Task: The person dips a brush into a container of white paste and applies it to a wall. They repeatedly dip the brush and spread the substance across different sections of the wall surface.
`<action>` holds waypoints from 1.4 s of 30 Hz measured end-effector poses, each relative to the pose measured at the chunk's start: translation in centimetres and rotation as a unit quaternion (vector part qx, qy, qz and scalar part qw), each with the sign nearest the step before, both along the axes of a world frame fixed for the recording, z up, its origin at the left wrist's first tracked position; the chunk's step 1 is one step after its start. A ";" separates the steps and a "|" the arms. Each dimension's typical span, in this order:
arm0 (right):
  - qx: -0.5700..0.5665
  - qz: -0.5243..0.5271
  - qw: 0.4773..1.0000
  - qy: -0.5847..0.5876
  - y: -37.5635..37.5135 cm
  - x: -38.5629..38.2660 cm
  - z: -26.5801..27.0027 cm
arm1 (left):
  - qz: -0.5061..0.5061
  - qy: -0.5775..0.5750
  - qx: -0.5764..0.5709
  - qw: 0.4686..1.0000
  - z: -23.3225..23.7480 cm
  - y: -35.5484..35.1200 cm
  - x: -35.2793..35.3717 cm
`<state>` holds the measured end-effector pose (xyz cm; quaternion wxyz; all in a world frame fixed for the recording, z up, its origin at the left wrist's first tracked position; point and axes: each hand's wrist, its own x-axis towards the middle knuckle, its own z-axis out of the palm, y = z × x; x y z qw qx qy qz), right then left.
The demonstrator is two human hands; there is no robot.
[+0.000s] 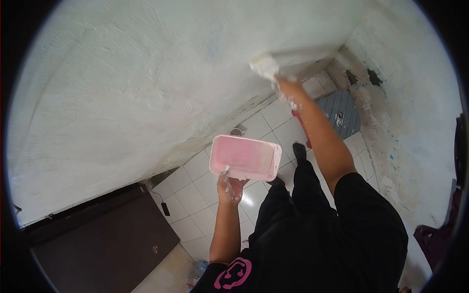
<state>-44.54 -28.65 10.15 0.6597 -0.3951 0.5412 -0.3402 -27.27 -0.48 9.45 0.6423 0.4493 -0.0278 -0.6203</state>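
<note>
My left hand [230, 190], spotted with white paint, grips the near edge of a shallow pink plastic tray [244, 155]. Its thumb reaches over the rim, and pale smears mark the tray's inside and right end. Up at the whitish wall [161, 83], my right hand [289, 92] is closed around a paintbrush [264, 66]. The brush is blurred by motion, its broad pale head overlapping the wall in this view. White paint also coats the right hand's fingers and wrist.
White tiles [195, 200] cover the floor around my feet. A grey slatted panel [339, 115] lies in the corner, beside a red object [302, 128]. A small cup [236, 132] stands by the wall. At lower left is a dark brown flat surface [107, 239]. Peeling patches mark the right wall [373, 76].
</note>
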 end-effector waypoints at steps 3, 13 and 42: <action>-0.123 0.024 0.984 -0.129 1.3 -1.4 11.7 | 0.005 -0.012 -0.007 1.000 0.4 -0.2 -0.3; 0.046 0.086 0.994 0.041 1.0 -1.0 -5.3 | 0.072 -0.020 -0.012 0.997 2.8 -2.6 -2.9; -0.311 0.045 0.949 -0.035 -3.9 2.1 0.4 | 0.174 -0.049 0.094 0.979 4.4 -3.0 -6.3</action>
